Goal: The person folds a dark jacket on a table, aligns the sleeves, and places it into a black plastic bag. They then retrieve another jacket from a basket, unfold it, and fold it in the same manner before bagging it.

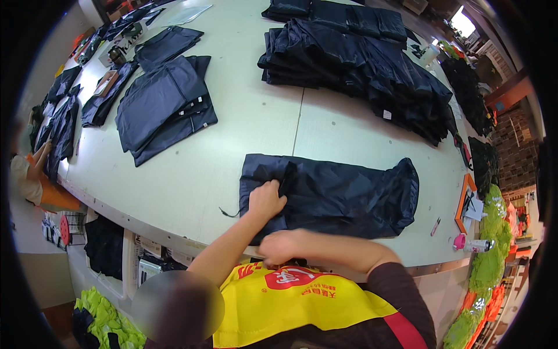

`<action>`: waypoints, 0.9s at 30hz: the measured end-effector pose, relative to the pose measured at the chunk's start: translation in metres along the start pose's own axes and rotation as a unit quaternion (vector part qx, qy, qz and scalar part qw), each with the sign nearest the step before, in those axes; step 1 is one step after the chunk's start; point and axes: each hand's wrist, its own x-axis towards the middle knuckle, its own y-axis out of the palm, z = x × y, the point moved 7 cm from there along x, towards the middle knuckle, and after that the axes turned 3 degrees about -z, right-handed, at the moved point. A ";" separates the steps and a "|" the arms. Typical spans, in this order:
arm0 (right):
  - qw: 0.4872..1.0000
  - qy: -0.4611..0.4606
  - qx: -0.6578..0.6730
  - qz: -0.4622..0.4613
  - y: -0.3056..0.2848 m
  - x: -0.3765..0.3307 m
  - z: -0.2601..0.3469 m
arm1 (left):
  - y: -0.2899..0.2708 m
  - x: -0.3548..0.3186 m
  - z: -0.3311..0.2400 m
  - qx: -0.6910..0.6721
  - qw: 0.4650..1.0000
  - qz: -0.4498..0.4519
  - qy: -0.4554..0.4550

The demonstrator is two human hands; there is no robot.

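Note:
A folded navy garment (349,195) of thin, slightly shiny fabric lies crosswise on the table in front of me. Its gathered end is at the right, and a thin dark cord (229,213) sticks out past its left end. My left hand (267,199) is closed on the garment's left part, where a dark fold of cloth stands up by the fingers. Bent across my front, my right hand (280,246) is at the near left corner of the garment by the table edge. Motion smears its fingers, so their grip does not show.
Stacked navy garments (349,61) rise at the far right of the pale table (232,134); a smaller pile (163,104) lies far left. On the right are an orange-framed tray (463,203), a pink-capped bottle (472,245) and a small cutter (435,226). Another person (35,177) stands at the left.

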 end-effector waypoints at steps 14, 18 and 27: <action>0.576 0.363 -0.224 -0.697 -0.379 -0.182 -0.281 | 0.004 -0.015 -0.004 -0.047 0.996 -0.061 0.047; 0.582 0.347 -0.161 -0.718 -0.374 -0.195 -0.306 | 0.006 -0.012 -0.003 -0.052 0.996 -0.063 0.046; 0.633 0.012 -0.179 -0.753 -0.186 -0.288 -0.113 | -0.003 -0.020 -0.009 -0.082 0.995 -0.051 0.035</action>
